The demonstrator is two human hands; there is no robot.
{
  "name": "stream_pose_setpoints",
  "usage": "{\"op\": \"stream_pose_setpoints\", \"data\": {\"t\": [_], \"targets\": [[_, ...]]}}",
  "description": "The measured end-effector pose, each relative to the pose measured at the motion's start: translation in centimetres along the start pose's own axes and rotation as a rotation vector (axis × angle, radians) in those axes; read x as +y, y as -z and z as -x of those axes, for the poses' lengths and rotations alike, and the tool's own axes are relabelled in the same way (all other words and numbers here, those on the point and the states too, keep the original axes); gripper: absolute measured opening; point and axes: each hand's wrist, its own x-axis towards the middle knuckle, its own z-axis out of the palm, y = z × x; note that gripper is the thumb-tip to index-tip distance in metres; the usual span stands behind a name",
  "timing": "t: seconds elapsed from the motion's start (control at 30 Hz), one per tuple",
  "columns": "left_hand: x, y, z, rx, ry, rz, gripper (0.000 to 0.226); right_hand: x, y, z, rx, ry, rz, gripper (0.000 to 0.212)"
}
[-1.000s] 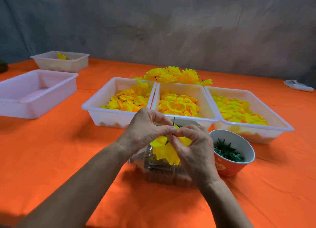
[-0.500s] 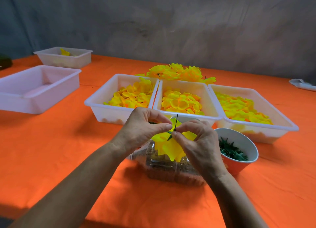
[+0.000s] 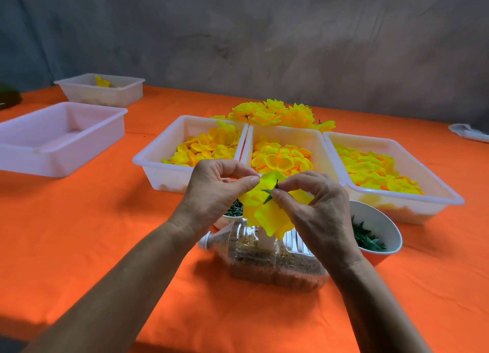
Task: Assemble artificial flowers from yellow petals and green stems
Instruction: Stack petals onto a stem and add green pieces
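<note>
A half-built yellow flower [image 3: 267,209] hangs between both hands above a clear plastic bottle [image 3: 267,257] lying on its side. My left hand [image 3: 214,191] pinches the petal's upper left edge. My right hand [image 3: 315,207] pinches the thin green stem [image 3: 272,191] that pokes through the petals. Three white trays hold loose yellow petals: left [image 3: 148,162], middle [image 3: 317,141], right [image 3: 449,194]. Finished yellow flowers [image 3: 275,114] lie behind the trays. A bowl of green parts [image 3: 381,231] stands right of my hands; another [image 3: 232,212] shows under my left hand.
An orange cloth [image 3: 92,233] covers the table. An empty white tray [image 3: 58,138] sits at the left, and a smaller tray [image 3: 105,90] with a yellow piece stands behind it. A white object [image 3: 468,133] lies at the far right edge. A grey wall rises behind.
Both hands have risen slightly with the flower. The green stem now sticks out less above the petals, and the petals have spread wider between my fingers.
</note>
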Motion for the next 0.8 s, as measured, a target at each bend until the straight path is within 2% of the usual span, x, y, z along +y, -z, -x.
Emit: {"op": "stream_pose_setpoints", "data": {"t": [0.5, 0.67, 0.8], "targets": [[0.6, -0.5, -0.8, 0.066, -0.061, -0.015, 0.013, -1.2, 0.5, -0.8, 0.0, -0.004, -0.084, 0.008], [0.4, -0.4, -0.9, 0.205, -0.02, 0.082, 0.014, -1.7, 0.8, -1.3, 0.019, 0.001, -0.124, 0.006], [-0.1, -0.4, -1.1, 0.324, 0.07, 0.162, 0.024, -2.1, 1.0, -2.2, 0.05, -0.073, -0.258, 0.016]]}}
